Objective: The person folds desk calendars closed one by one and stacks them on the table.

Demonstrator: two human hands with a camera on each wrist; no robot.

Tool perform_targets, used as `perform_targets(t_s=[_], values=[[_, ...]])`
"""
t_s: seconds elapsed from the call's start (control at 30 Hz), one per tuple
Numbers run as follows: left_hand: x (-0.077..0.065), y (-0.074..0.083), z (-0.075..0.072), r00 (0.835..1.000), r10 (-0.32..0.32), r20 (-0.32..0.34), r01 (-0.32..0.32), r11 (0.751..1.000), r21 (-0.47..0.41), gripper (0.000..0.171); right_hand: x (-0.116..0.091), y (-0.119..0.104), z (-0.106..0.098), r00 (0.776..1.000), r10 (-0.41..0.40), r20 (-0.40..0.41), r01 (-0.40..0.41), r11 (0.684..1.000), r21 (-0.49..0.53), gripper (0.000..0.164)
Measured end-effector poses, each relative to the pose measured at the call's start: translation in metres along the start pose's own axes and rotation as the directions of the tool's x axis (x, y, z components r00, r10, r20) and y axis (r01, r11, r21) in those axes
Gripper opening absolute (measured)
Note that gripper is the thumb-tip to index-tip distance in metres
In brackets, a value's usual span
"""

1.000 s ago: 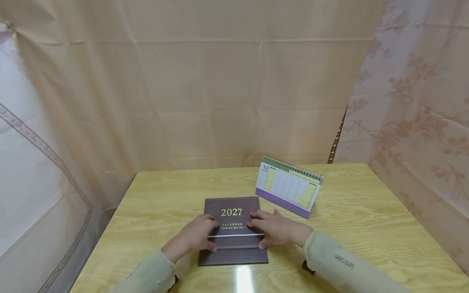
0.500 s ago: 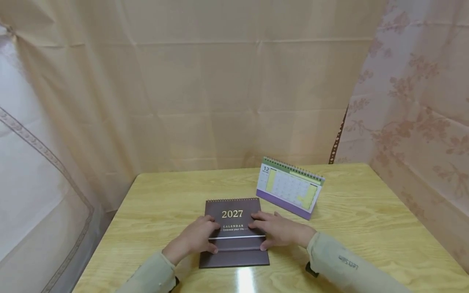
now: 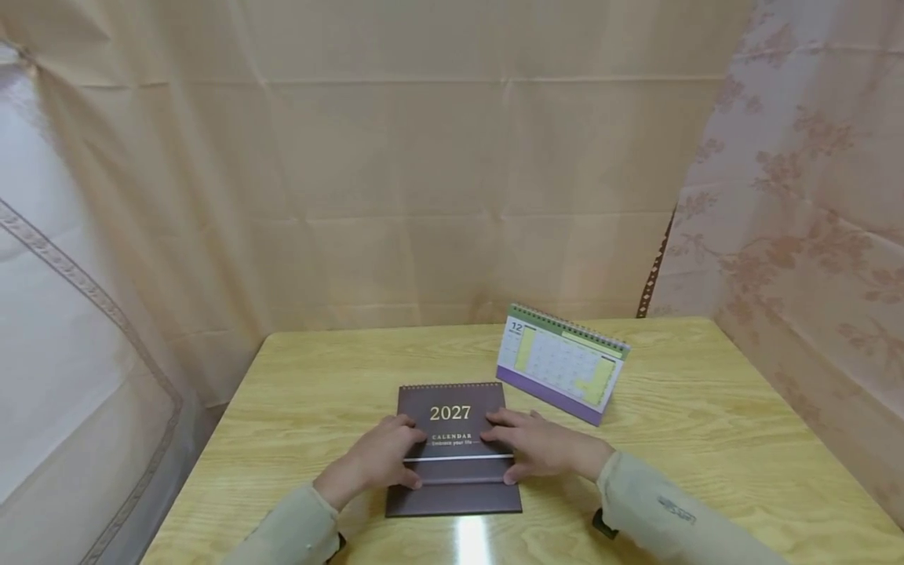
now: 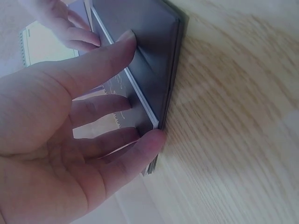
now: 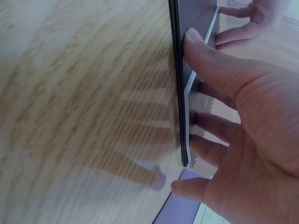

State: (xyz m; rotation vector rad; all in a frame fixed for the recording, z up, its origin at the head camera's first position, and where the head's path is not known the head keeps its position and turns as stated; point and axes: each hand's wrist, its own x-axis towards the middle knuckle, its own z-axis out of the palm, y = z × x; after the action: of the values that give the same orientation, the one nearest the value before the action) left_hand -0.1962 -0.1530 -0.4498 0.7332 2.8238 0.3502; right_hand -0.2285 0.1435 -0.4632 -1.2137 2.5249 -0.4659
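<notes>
A dark brown 2027 desk calendar (image 3: 450, 424), folded down flat, lies on the table near its front edge with its wire binding at the far side. My left hand (image 3: 377, 455) presses on its left side, fingers on the cover and thumb on the lower brown panel (image 4: 154, 51). On the right side my right hand (image 3: 547, 446) presses the same way, thumb on the panel and fingers on the cover. In the right wrist view, that hand's little finger sticks out past the calendar. Neither hand's fingers are curled round it.
Behind and to the right stands a second desk calendar (image 3: 561, 365), white with green and purple bands, propped up at an angle. The wood-grain table (image 3: 325, 369) ends at a beige curtain (image 3: 395, 196). A flowered cloth (image 3: 826, 259) hangs at the right.
Both hands keep their places on the brown calendar. The whole scene shifts slightly right and down in the head view; the calendars stay where they are.
</notes>
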Motion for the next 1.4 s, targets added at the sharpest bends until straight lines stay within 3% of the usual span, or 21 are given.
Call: perform_targets(t_s=[0.17,0.3,0.43,0.57,0.7,0.8,0.9,1.0,1.13,1.27,1.33,1.4], values=[[0.003,0.003,-0.002,1.000,0.006,0.000,-0.006,1.000,0.003,0.063,-0.002,0.001,-0.001,1.000,0.014,-0.003,-0.014,0.999,-0.031,0.069],[0.008,0.005,-0.009,0.999,0.035,0.007,-0.035,0.998,0.056,0.060,-0.003,0.002,-0.005,1.000,0.022,0.010,-0.021,0.997,-0.078,0.069],[0.014,0.006,-0.020,0.996,0.043,0.081,-0.050,0.995,0.085,0.059,-0.005,-0.001,-0.014,0.999,0.004,0.033,-0.001,0.995,-0.103,0.063],[0.021,0.004,-0.035,0.985,0.042,0.165,-0.045,0.999,0.013,0.059,-0.011,-0.002,-0.026,0.998,-0.046,0.035,0.049,0.994,-0.100,0.056],[0.032,0.002,-0.053,0.970,0.069,0.234,-0.054,0.996,-0.072,0.047,-0.028,0.001,-0.042,0.997,-0.055,0.059,0.055,0.998,0.010,0.053],[0.043,0.001,-0.069,0.954,0.086,0.287,-0.056,0.992,-0.114,0.050,-0.048,0.005,-0.057,0.996,-0.026,0.090,0.014,0.991,0.133,0.054],[0.057,-0.001,-0.083,0.941,0.108,0.322,-0.058,0.985,-0.159,0.057,-0.071,0.011,-0.072,0.989,0.047,0.143,-0.083,0.963,0.257,0.057],[0.072,-0.002,-0.094,0.933,0.139,0.332,-0.069,0.975,-0.213,0.055,-0.091,0.020,-0.084,0.968,0.140,0.207,-0.208,0.912,0.354,0.058],[0.090,0.000,-0.103,0.926,0.166,0.338,-0.045,0.940,-0.339,0.051,-0.113,0.033,-0.098,0.952,0.195,0.237,-0.281,0.866,0.414,0.055],[0.108,0.005,-0.107,0.936,0.165,0.310,0.006,0.875,-0.483,0.050,-0.132,0.047,-0.112,0.945,0.271,0.182,-0.325,0.836,0.441,0.056],[0.118,0.010,-0.107,0.953,0.137,0.270,0.032,0.841,-0.539,0.050,-0.139,0.052,-0.117,0.918,0.369,0.146,-0.393,0.796,0.461,0.062],[0.128,0.015,-0.105,0.970,0.101,0.223,0.054,0.802,-0.595,0.052,-0.144,0.057,-0.120,0.876,0.467,0.120,-0.461,0.740,0.490,0.070]])
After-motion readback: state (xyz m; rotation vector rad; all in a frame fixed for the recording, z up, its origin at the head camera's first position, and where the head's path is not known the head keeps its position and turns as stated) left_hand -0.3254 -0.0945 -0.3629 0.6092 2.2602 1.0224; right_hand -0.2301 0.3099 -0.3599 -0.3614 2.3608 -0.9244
